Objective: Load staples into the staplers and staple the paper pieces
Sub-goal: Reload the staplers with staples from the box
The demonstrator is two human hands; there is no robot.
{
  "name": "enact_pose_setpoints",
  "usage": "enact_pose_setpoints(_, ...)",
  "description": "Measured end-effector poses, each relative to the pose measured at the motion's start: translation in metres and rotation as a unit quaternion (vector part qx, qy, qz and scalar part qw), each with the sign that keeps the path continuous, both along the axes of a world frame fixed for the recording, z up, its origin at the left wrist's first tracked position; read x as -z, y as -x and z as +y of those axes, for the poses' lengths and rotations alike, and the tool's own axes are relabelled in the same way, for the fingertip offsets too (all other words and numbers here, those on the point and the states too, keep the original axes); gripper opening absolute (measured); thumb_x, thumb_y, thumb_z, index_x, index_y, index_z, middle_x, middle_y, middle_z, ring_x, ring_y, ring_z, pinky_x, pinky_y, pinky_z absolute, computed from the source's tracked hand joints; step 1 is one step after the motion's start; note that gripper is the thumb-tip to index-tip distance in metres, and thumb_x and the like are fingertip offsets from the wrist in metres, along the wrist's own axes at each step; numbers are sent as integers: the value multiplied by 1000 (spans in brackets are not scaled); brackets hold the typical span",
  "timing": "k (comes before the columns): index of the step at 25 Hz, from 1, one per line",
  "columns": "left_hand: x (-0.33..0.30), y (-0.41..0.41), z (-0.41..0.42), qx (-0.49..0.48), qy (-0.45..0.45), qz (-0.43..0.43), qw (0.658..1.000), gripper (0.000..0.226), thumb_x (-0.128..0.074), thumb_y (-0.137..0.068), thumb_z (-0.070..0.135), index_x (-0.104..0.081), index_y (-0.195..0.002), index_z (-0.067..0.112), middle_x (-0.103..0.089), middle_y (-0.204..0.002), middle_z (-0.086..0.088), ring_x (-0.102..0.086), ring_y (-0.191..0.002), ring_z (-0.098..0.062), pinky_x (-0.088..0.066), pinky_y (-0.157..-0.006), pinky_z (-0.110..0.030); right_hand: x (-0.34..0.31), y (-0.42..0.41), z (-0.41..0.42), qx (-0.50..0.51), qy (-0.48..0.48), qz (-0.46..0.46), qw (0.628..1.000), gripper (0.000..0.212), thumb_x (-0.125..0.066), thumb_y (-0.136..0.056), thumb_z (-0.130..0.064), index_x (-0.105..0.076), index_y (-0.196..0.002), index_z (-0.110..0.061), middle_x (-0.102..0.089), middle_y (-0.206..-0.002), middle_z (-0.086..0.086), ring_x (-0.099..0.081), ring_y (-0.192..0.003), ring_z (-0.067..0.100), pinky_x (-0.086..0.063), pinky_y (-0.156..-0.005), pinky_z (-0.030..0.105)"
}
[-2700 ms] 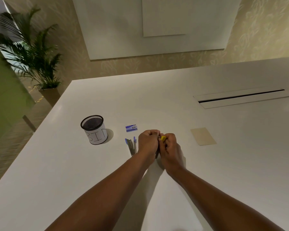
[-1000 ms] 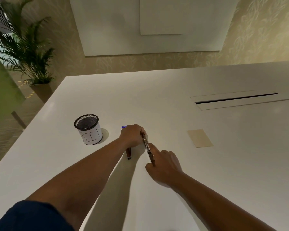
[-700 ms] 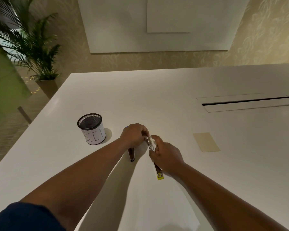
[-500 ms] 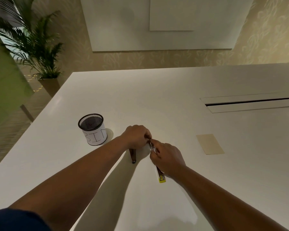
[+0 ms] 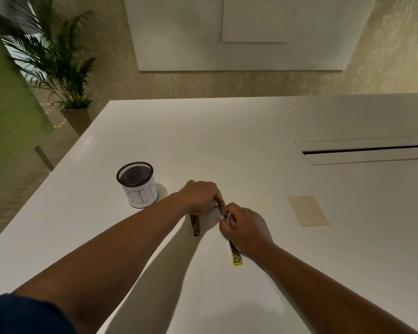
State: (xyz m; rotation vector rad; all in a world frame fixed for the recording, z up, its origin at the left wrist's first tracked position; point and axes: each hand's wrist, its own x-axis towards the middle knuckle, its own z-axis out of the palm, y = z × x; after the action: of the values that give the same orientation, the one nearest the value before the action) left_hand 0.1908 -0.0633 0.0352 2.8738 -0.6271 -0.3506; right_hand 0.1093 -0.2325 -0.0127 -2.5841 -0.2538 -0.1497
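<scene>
So on the white bench (image 5: 227, 145) the yellow stapler (image 5: 234, 253) lies flipped open between both hands, looks like the loading step. Left hand (image 5: 200, 197) grips its far end; right hand (image 5: 245, 229) pinches what's probably a staple strip (image 5: 226, 216) over the channel, which next needs dropping in straight.

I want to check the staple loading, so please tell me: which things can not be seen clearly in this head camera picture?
- Staples: too small to tell; the right hand covers the middle of the opened stapler.
- Stapler hinge end: hidden under the left hand.
- Dark piece below the left hand: only its lower end shows.
- Mesh cup: the inside is too dark.
- Tan paper: whether one sheet or several cannot be told.
</scene>
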Motion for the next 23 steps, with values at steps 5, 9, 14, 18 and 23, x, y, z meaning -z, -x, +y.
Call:
enact_pose_setpoints(5, -2, 4, 2, -20, 30, 41, 999, 33, -51, -100, 21, -74, -119, 36, -70, -125, 15, -61, -119, -14, -46, -99, -36, -5, 1, 2, -11, 11, -4, 1000, 22, -47, -83, -39, -53, -103, -33, -61, -69, -2, -58, -69, 23, -51, -63, 38)
enact_pose_setpoints(9, -3, 10, 4, -46, 55, 54, 996, 40, -47, -99, 16, -73, -121, 38, -67, -128, 16, -59, -120, -14, -46, -102, -38, -9, 0, 3, -26, 34, 2, 999, 40, -47, -82, -37, -49, -121, -43, -60, -69, -3, -58, -68, 20, -47, -60, 35)
enact_pose_setpoints(14, -10, 12, 3, -53, 44, 69, 995, 45, -44, -98, 14, -70, -122, 41, -64, -130, 18, -56, -120, -15, -34, -102, -39, -11, -7, 6, -14, 63, 20, 998, 42, -47, -79, -41, -43, -122, -41, -61, -69, -4, -60, -69, 23, -48, -64, 35)
enact_pose_setpoints(18, -11, 11, 2, -54, 37, 72, 995, 48, -44, -94, 11, -71, -119, 43, -66, -128, 20, -57, -117, -14, -33, -96, -36, -10, -9, 6, -11, 62, 20, 998, 30, -47, -78, -40, -42, -107, -37, -60, -66, -3, -60, -67, 24, -49, -64, 36)
enact_pose_setpoints(23, -12, 10, -1, -53, 20, 78, 995, 49, -43, -92, 15, -71, -118, 46, -70, -119, 24, -58, -114, -12, -26, -92, -36, -9, -8, 5, -12, 44, 20, 999, 21, -49, -78, -40, -34, -91, -35, -59, -65, -4, -58, -65, 24, -51, -65, 38)
